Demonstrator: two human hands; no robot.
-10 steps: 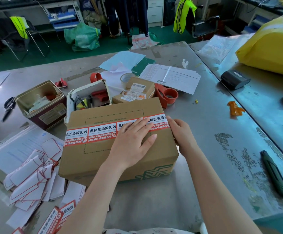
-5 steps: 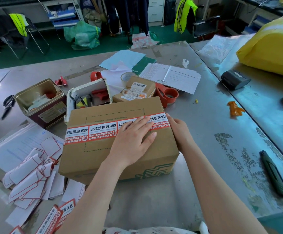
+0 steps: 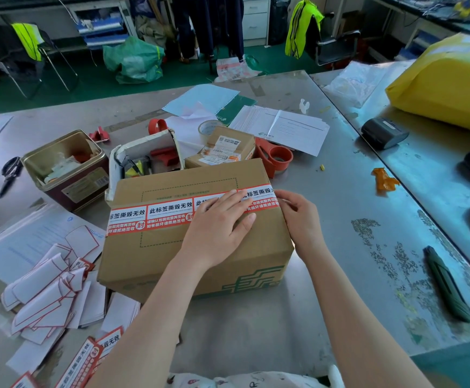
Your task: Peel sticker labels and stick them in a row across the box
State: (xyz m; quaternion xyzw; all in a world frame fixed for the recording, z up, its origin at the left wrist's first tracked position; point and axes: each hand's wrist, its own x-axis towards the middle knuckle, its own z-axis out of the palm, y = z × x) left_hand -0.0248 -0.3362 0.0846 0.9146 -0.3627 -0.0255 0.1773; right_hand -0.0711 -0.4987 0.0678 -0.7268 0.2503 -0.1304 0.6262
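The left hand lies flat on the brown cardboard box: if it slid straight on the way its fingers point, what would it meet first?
The left hand points up-right along the red and white sticker labels. It would probably cross the brown cardboard box edge and meet the orange tape dispenser; depth is unclear.

The box (image 3: 194,233) sits mid-worktop (image 3: 340,261), labels (image 3: 149,217) in a row across its top. At ten o'clock stands a tin (image 3: 65,169); at twelve, a small parcel (image 3: 222,149); at one, a tape dispenser (image 3: 274,159). Peeled backings (image 3: 48,289) lie at eight o'clock, a knife (image 3: 446,284) at four.
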